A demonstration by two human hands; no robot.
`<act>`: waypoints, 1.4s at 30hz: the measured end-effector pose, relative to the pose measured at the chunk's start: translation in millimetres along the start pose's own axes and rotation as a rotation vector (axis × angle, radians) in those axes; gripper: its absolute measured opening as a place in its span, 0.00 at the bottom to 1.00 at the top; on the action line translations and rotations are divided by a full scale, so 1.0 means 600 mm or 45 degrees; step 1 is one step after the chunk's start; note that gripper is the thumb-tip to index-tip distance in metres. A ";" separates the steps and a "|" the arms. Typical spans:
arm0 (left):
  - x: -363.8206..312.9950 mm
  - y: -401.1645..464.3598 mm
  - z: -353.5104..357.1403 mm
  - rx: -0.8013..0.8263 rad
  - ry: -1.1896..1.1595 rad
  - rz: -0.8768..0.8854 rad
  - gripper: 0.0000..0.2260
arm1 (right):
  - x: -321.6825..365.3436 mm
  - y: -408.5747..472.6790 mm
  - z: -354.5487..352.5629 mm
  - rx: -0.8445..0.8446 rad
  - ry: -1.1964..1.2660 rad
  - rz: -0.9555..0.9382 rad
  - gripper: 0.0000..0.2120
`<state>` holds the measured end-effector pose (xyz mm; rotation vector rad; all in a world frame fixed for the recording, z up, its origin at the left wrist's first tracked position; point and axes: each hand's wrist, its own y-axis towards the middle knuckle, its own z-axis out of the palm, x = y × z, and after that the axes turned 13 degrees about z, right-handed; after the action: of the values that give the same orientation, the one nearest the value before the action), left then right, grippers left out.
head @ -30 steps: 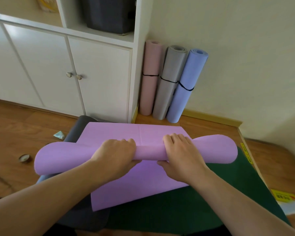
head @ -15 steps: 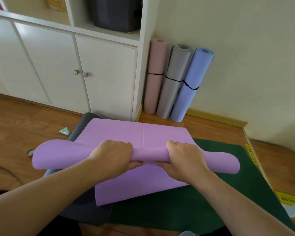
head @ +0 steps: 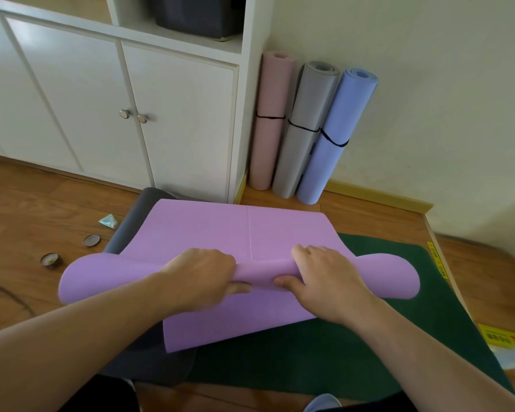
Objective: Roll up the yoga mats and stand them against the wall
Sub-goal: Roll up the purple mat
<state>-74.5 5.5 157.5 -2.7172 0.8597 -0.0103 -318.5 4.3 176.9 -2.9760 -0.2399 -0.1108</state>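
Wall corner: pink roll (head: 269, 120), grey roll (head: 305, 129) and blue roll (head: 335, 138) stand touching side by side, filling the floor beside the white cabinet (head: 173, 114).
Wall right of the blue roll: bare above the skirting.
Floor, left: two small round lids (head: 92, 240) and a wrapper (head: 109, 221) lie near the dark grey mat (head: 131, 221).

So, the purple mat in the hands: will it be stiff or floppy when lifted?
Probably floppy: the purple mat pinches thin between the left hand and right hand, while its free ends bulge open. Probably light, being a thin sheet. It may unroll if released; no band holds it.
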 end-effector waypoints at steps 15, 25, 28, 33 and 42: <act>-0.005 -0.007 0.007 -0.195 -0.196 -0.129 0.15 | -0.015 0.013 0.007 0.017 0.072 0.028 0.17; -0.015 -0.005 0.011 -0.215 0.102 -0.227 0.25 | -0.001 0.008 0.028 -0.317 -0.080 0.043 0.20; -0.011 -0.005 0.007 -0.199 0.105 -0.160 0.19 | -0.003 0.003 0.019 -0.227 -0.126 0.045 0.27; -0.007 -0.009 -0.001 -0.075 -0.018 -0.052 0.21 | -0.011 -0.003 0.004 -0.047 -0.117 0.032 0.24; 0.006 -0.021 -0.008 -0.051 -0.373 0.148 0.13 | -0.039 0.007 0.014 0.184 0.001 0.012 0.23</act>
<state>-65.1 12.2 165.6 -2.6096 0.9339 0.4222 -340.5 -2.3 165.9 -2.8334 -0.2238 -0.0898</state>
